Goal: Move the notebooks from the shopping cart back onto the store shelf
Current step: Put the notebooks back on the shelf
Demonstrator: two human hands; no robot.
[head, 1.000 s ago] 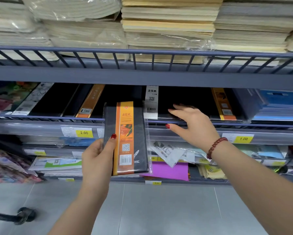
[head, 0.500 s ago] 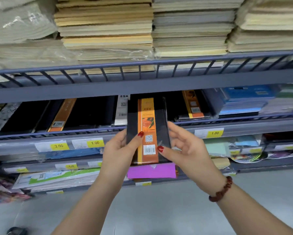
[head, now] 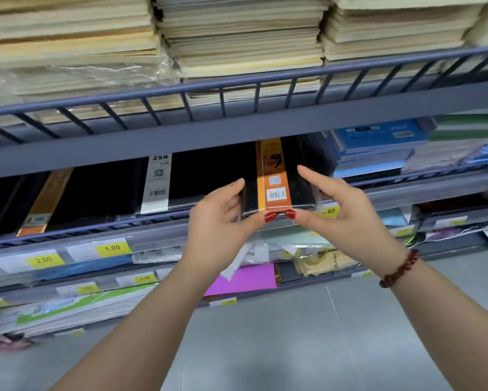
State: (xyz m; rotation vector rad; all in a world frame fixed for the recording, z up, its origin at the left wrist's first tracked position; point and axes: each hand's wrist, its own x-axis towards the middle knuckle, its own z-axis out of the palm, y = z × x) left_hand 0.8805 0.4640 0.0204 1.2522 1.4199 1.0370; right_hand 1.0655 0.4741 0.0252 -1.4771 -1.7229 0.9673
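Since half a second ago the notebook (head: 276, 182) is tipping from upright to nearly flat and sliding in over the front rail of the shelf (head: 141, 235). Left hand (head: 220, 218) is pinching its near-left corner, thumb at the front edge. Right hand (head: 341, 218) is gripping the near-right corner likewise, fingers lying along the side. Judging: this placement is nearly finishing and a push rearward is remaining. The cart is out of view, so the remaining count is unknown. A white-banded notebook (head: 158, 182) is sitting just left, a blue stack (head: 378, 142) is lying near on the right, and the upper shelf beam (head: 237, 128) is hanging close above. The slot is looking snug sideways and open toward the back.
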